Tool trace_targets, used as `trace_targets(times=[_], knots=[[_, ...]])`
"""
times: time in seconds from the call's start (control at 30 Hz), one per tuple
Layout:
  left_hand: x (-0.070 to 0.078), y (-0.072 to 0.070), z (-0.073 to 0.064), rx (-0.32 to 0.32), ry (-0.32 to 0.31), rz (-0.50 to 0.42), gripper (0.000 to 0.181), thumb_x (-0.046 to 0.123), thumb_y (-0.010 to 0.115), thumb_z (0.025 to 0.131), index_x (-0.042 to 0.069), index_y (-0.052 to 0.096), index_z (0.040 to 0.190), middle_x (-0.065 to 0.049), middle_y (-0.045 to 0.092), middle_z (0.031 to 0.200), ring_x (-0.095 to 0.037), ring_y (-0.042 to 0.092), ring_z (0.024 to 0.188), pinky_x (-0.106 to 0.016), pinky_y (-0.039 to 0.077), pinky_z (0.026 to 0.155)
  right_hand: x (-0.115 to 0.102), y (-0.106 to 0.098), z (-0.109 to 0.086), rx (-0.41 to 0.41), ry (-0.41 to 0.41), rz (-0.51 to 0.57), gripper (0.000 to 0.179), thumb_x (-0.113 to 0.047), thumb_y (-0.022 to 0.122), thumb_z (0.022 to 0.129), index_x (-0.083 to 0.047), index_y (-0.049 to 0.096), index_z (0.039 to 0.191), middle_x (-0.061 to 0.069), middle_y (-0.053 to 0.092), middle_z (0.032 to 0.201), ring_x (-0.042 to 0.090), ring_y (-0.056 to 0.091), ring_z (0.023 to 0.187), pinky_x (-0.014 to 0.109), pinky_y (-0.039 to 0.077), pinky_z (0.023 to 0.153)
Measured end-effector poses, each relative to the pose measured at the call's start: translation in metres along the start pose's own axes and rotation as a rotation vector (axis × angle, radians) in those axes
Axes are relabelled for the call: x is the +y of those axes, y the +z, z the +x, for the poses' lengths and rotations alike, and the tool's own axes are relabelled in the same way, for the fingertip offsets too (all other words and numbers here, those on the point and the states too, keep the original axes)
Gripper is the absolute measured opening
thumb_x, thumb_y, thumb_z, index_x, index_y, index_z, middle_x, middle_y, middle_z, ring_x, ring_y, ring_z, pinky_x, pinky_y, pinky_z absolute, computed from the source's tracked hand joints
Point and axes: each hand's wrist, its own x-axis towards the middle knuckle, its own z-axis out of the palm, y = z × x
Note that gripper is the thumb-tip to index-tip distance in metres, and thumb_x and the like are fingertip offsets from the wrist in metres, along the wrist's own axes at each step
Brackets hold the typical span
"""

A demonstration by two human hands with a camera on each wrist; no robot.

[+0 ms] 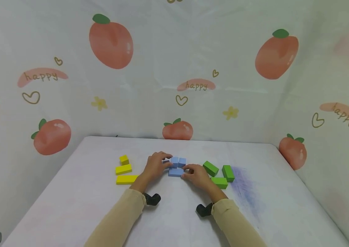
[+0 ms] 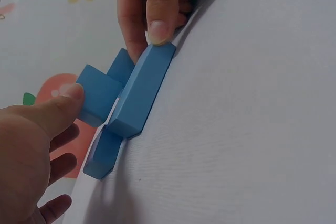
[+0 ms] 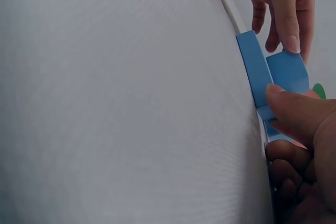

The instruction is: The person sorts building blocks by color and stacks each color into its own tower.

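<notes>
In the middle of the table, my left hand (image 1: 156, 164) has its thumb and fingers about a blue cube (image 1: 174, 162). The left wrist view shows the thumb against this cube, with the index finger hidden behind it. A long blue block (image 1: 175, 172) lies in front of the cube. My right hand (image 1: 197, 175) pinches its right end between thumb and index finger. Another blue cube (image 1: 182, 162) stands just right of the first. One more blue block (image 1: 165, 161) shows partly between the left hand's fingers.
Left of the hands lie a small yellow cube (image 1: 124, 160), a yellow block (image 1: 123, 169) and a longer yellow block (image 1: 126, 179). To the right are three green blocks, one angled (image 1: 210, 168), one upright-looking block (image 1: 228, 173) and one near block (image 1: 219, 183). A printed curtain (image 1: 149, 113) hangs behind.
</notes>
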Motion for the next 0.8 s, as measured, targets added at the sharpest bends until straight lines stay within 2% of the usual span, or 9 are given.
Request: trace_targets(times=[0.27,0.53,0.8], knots=[[0.004,-0.003,-0.008,-0.032,-0.001,-0.008,0.034,0.029,0.075,0.087,0.019,0.071,0.119,-0.003,0.066,0.119,-0.024,0.055,0.105,-0.046,0.041,0.093,0.000,0.001,0.001,0.006,0.007,-0.013,0.028,-0.020,0.076,0.086,-0.012,0.072,0.113,-0.001,0.056,0.078,0.016,0.050,0.074,0.030,0.042,0.064],[0.002,-0.003,-0.014,-0.030,0.026,0.006,0.033,0.030,0.074,0.087,0.019,0.071,0.118,-0.003,0.066,0.119,-0.025,0.056,0.107,-0.048,0.041,0.095,-0.001,0.002,0.000,0.002,0.016,-0.004,0.028,-0.020,0.076,0.086,-0.012,0.071,0.113,0.000,0.056,0.079,0.017,0.050,0.075,0.030,0.042,0.064],[0.000,-0.006,-0.020,-0.026,0.039,-0.028,0.032,0.029,0.075,0.087,0.017,0.071,0.117,-0.003,0.066,0.118,-0.026,0.055,0.108,-0.049,0.040,0.095,0.000,0.001,0.000,0.001,0.021,0.009,0.028,-0.020,0.075,0.086,-0.011,0.071,0.113,0.000,0.056,0.080,0.017,0.050,0.074,0.030,0.042,0.064]])
